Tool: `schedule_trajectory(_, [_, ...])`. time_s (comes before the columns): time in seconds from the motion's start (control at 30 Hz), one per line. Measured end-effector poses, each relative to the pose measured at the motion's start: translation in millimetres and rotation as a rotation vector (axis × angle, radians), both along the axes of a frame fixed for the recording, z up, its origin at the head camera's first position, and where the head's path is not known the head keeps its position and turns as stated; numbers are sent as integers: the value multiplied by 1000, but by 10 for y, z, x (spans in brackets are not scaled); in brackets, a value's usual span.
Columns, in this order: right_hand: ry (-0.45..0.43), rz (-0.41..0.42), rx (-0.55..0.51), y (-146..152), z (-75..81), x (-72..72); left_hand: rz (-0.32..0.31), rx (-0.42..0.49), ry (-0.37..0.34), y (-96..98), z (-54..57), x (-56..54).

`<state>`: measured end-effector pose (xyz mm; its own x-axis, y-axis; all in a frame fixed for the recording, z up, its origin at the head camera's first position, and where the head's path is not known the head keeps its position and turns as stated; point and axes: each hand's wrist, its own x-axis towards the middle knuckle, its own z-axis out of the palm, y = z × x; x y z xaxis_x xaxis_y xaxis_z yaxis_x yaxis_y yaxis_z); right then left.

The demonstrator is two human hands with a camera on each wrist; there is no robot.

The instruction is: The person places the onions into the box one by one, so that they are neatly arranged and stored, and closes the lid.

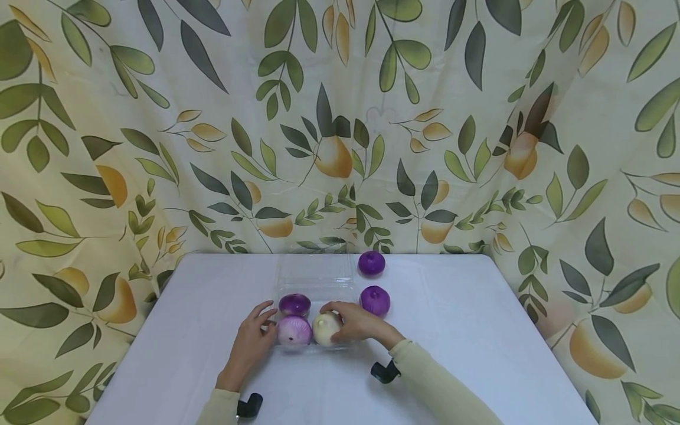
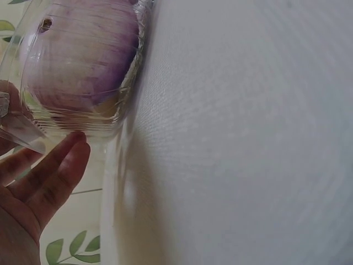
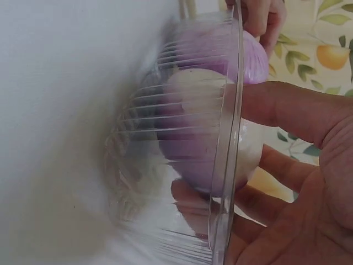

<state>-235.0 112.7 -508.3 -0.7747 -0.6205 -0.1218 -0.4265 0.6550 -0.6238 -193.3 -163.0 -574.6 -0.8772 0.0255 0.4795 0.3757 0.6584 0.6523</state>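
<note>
My right hand (image 1: pixel 355 321) grips a pale, purple-flushed onion (image 1: pixel 325 328) inside a clear plastic clamshell box (image 3: pixel 182 218). In the right wrist view its thumb and fingers reach over the rim around that onion (image 3: pixel 196 132). My left hand (image 1: pixel 252 337) holds the box's left edge; in the left wrist view its fingertips (image 2: pixel 77 146) meet the clear side wall. Beside the pale onion in the front of the box sits a light purple onion (image 1: pixel 294 330). Behind that one lies a dark purple onion (image 1: pixel 294 304).
The box's clear lid (image 1: pixel 314 270) stands open toward the back. Two dark purple onions, one nearer (image 1: pixel 375 300) and one farther (image 1: pixel 371 263), rest to the right of the box. White cloth covers the table (image 1: pixel 451 319), and a patterned curtain (image 1: pixel 340 118) hangs behind it.
</note>
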Motion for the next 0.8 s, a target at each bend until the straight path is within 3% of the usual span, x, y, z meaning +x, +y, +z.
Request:
schedule_trajectory(0.43, [10,22,-6,-9,-7,24,2,-11,-11,-5,10,0])
schedule_trajectory(0.6, [16,1,-34,3,-48,-2,6,-8,-42,11,41,15])
schedule_trajectory(0.8, [24,-12,-55,28,-66,8,12,-31,-24,26,41,30])
